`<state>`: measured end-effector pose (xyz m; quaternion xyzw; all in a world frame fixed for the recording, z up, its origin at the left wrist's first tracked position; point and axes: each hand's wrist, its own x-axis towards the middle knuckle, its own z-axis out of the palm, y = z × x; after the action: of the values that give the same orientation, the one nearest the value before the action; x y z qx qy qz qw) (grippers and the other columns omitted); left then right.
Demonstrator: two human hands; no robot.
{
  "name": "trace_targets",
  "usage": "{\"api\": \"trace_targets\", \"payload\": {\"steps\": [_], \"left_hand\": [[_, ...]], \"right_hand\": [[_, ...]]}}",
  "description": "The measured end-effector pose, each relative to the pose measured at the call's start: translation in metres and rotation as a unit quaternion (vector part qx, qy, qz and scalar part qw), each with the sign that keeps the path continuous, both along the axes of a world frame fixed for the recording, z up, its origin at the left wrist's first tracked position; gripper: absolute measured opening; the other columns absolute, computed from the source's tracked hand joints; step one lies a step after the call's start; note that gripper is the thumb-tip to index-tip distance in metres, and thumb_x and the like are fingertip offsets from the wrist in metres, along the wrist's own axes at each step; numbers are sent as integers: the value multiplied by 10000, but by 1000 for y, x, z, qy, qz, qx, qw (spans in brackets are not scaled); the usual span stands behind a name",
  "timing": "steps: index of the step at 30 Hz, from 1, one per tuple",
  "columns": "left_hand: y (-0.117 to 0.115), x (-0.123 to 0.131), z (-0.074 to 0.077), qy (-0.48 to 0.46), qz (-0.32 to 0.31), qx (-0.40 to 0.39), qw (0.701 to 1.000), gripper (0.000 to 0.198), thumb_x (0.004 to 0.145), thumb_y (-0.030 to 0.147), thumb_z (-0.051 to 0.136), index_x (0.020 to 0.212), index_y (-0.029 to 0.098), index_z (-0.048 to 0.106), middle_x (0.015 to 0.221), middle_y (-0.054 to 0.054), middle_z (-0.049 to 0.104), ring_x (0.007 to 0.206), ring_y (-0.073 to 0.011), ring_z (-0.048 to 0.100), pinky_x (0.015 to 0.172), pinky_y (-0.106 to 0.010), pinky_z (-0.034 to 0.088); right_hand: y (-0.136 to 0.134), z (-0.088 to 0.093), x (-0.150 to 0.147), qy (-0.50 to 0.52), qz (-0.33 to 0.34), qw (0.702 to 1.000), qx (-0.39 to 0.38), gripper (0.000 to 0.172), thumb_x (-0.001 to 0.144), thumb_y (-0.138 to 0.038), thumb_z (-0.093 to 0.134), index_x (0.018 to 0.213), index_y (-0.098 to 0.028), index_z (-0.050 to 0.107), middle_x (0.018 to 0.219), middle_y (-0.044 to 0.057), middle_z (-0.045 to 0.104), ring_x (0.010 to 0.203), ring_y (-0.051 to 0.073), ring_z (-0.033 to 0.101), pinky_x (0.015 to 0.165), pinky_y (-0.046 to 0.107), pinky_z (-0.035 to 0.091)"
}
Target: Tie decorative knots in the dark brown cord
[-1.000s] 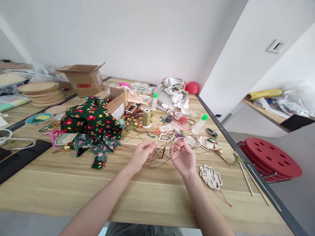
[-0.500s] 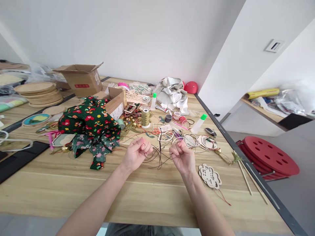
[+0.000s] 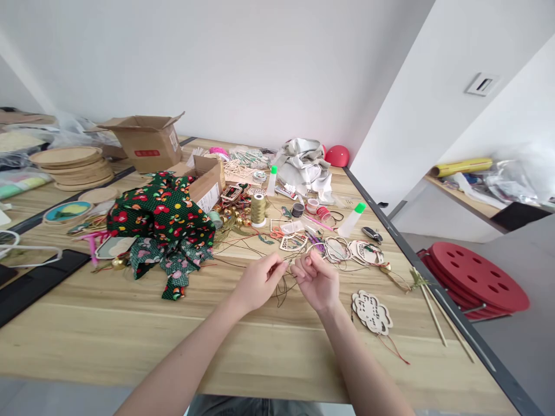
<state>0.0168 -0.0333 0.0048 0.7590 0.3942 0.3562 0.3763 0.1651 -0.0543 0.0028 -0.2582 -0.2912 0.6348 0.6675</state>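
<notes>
My left hand (image 3: 259, 281) and my right hand (image 3: 315, 279) are close together above the wooden table (image 3: 130, 323), fingertips nearly touching. Both pinch thin dark cord (image 3: 282, 287) that hangs between them and loops onto the table. A white laser-cut wooden ornament (image 3: 372, 312) with a red string lies just right of my right wrist. More cut-out ornaments (image 3: 352, 251) lie beyond my right hand. Green patterned fabric (image 3: 162, 222) is heaped to the left of my left hand.
A spool of gold thread (image 3: 258, 208), glue bottles with green caps (image 3: 352, 219), small boxes (image 3: 204, 179) and a cardboard carton (image 3: 146, 140) crowd the far side. Wooden sticks (image 3: 433, 315) lie near the right edge. Red stools (image 3: 476, 280) stand on the floor at right. Round wooden trays (image 3: 73, 164) are stacked at left.
My hands were apart with the cord stretched between them; they have now come together near the middle, both still pinching the cord.
</notes>
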Motion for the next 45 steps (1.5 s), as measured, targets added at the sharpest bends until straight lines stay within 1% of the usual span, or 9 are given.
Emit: {"api": "trace_targets", "payload": {"steps": [6,11,15,23,28,34,40,42,45], "left_hand": [[2,0,-6,67,15,50,996,353,883,393,435,606,197,531,637,-24,568,625,-168,512,593,-256,324],[5,3,-16,56,-1,-160,986,608,874,552,328,459,179,569,468,-51,569,486,-172,518,543,-267,346],[8,3,-19,-61,-50,-304,950,485,797,551,485,636,133,671,557,-41,601,485,-133,491,478,-231,317],[16,-4,-7,-188,-18,-308,932,364,726,480,629,799,124,647,603,5,550,415,-47,265,407,-205,155],[18,-6,-6,-138,30,-212,967,397,769,517,554,769,132,651,525,21,510,429,-74,303,412,-206,197],[18,-10,-2,-129,50,-153,978,336,769,471,577,749,145,659,513,22,510,466,-95,367,449,-205,274],[17,-10,-1,-127,56,-155,978,354,782,468,556,792,137,680,500,18,499,455,-96,360,436,-206,273],[16,-10,-1,-127,51,-150,979,342,784,462,559,780,141,677,498,24,493,456,-94,360,439,-206,268],[15,-9,1,-127,40,-143,981,315,795,439,555,739,148,658,498,32,483,464,-95,369,452,-210,273]], "right_hand": [[-4,0,-4,-22,29,999,30,232,761,-285,660,583,-186,549,511,-65,196,469,105,178,476,256,265],[-5,3,-4,-39,38,997,47,232,756,-292,665,579,-185,560,498,-63,228,463,101,188,487,262,254],[-6,6,0,-53,25,997,51,247,756,-316,668,577,-190,554,495,-60,241,464,105,206,486,266,261],[-4,6,7,-55,-8,998,37,221,759,-297,654,585,-192,567,487,-64,242,443,103,232,491,270,321],[0,1,4,-98,-17,995,-21,274,747,-354,670,557,-195,552,471,-52,383,455,113,375,639,329,441],[9,-16,9,-319,-106,936,-109,279,668,-433,708,639,-167,632,696,52,629,724,216,584,773,368,443],[8,-16,16,-436,-306,846,-10,230,689,-372,711,858,-217,697,914,79,618,739,203,534,679,341,454],[6,-13,14,-420,-260,869,-10,178,703,-353,706,817,-216,704,728,43,613,593,171,498,578,312,439],[1,-7,4,-332,-49,941,-46,210,722,-370,695,845,-200,699,547,-6,570,476,145,488,484,283,419]]}}
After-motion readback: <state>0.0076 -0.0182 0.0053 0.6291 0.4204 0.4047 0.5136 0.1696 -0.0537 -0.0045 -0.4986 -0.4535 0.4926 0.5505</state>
